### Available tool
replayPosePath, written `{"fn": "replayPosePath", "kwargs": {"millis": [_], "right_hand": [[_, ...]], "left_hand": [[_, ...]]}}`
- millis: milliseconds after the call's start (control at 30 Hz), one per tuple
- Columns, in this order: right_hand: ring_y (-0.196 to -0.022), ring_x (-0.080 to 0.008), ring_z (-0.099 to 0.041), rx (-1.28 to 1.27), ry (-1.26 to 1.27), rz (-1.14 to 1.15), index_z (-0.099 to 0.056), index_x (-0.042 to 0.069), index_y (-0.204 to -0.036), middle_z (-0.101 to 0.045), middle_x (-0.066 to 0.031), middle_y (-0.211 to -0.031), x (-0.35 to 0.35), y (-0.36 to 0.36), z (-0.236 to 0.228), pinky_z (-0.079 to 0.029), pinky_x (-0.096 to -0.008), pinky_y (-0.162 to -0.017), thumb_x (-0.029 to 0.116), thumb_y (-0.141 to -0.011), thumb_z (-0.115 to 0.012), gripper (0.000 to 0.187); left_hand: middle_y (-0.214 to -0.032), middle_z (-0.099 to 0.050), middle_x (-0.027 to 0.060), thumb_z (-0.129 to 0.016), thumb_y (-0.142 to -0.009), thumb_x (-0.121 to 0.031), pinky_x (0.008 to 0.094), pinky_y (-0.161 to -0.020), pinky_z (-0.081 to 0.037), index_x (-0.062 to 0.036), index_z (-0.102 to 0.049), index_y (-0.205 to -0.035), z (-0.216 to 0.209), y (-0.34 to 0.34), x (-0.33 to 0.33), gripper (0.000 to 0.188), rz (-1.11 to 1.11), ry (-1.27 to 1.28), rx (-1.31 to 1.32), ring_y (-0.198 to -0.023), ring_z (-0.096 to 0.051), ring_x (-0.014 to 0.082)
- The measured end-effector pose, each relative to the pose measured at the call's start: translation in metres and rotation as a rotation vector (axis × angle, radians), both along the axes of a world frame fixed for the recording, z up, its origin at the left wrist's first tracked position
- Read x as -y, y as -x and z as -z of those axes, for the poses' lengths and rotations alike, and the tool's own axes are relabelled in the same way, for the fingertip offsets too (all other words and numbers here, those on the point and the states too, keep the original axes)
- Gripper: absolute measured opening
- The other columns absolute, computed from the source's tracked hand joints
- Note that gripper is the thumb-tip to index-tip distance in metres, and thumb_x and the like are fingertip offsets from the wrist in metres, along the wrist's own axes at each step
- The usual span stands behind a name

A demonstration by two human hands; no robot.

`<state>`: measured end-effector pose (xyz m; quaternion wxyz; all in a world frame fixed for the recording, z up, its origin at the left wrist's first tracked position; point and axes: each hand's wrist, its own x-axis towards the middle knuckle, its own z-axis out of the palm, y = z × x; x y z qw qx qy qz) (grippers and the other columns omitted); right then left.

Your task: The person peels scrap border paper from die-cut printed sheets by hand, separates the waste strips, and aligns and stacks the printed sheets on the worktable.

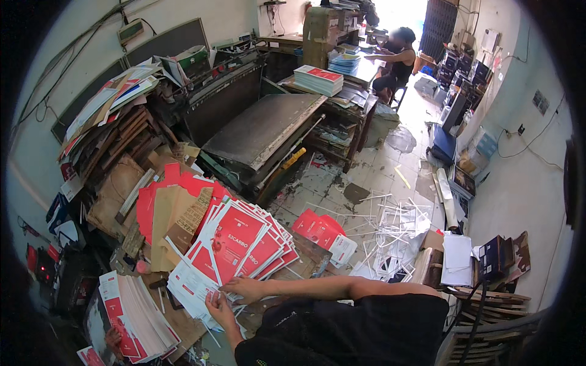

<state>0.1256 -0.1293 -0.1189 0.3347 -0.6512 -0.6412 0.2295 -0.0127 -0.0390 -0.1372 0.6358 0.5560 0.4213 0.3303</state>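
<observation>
Lying fanned on the counter (316,257), red-and-white printed sheets (235,241): likely light, flexible, crease-prone; best gripped along near edge. Left hand (221,311) curled, right hand (245,289) resting there; pinch cannot be told.

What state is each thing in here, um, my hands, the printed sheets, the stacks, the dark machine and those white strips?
Left hand: fingers bent, at the sheets' lower edge
Right hand: on the sheets' lower edge
Red-and-white sheets: overlapping, fanned out
Lower-left stack: piled, edges stepped
Far stack: piled fairly squarely
Dark machine: open
White strips: loose, tangled
</observation>
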Motion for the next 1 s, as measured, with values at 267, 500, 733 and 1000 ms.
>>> {"fn": "replayPosePath", "kwargs": {"millis": [267,500,733,1000], "right_hand": [[-0.113,-0.0341,-0.051,-0.301,0.006,0.025,-0.034,0.003,-0.137,-0.054,-0.0202,-0.122,-0.008,-0.015,0.018,-0.042,-0.0410,-0.093,0.010,-0.076,-0.066,0.069],[-0.113,-0.0252,-0.055,-0.662,-0.068,-0.064,-0.027,-0.001,-0.139,-0.058,-0.0190,-0.120,-0.014,-0.020,0.024,-0.046,-0.0344,-0.092,0.010,-0.087,-0.058,0.062],[-0.111,-0.0258,-0.056,-0.621,-0.038,-0.076,-0.030,-0.003,-0.136,-0.058,-0.0188,-0.121,-0.009,-0.032,0.021,-0.047,-0.0352,-0.094,0.010,-0.089,-0.056,0.056],[-0.111,-0.0243,-0.057,-0.667,-0.019,-0.074,-0.032,-0.003,-0.135,-0.058,-0.0182,-0.121,-0.008,-0.036,0.022,-0.047,-0.0339,-0.093,0.012,-0.090,-0.056,0.053]], "left_hand": [[-0.119,-0.056,0.0125,-0.054,-0.088,-0.006,0.0308,-0.086,-0.043,-0.0020,-0.038,-0.131,0.004,-0.012,-0.004,0.046,0.012,0.048,-0.004,-0.102,-0.053,0.0184],[-0.106,-0.060,0.0098,-0.054,-0.088,-0.006,0.0278,-0.078,-0.044,0.0057,-0.050,-0.121,0.006,-0.007,-0.017,0.035,0.055,0.185,-0.059,-0.090,-0.056,0.0156],[-0.102,-0.061,0.0084,-0.056,-0.089,-0.009,0.0268,-0.077,-0.044,0.0036,-0.057,-0.115,0.007,-0.025,-0.014,0.028,0.067,0.085,-0.112,-0.089,-0.056,0.0143],[-0.100,-0.061,0.0093,-0.057,-0.090,-0.011,0.0272,-0.077,-0.044,0.0027,-0.058,-0.111,0.009,-0.025,-0.014,0.025,0.048,0.088,-0.166,-0.089,-0.056,0.0153]]}}
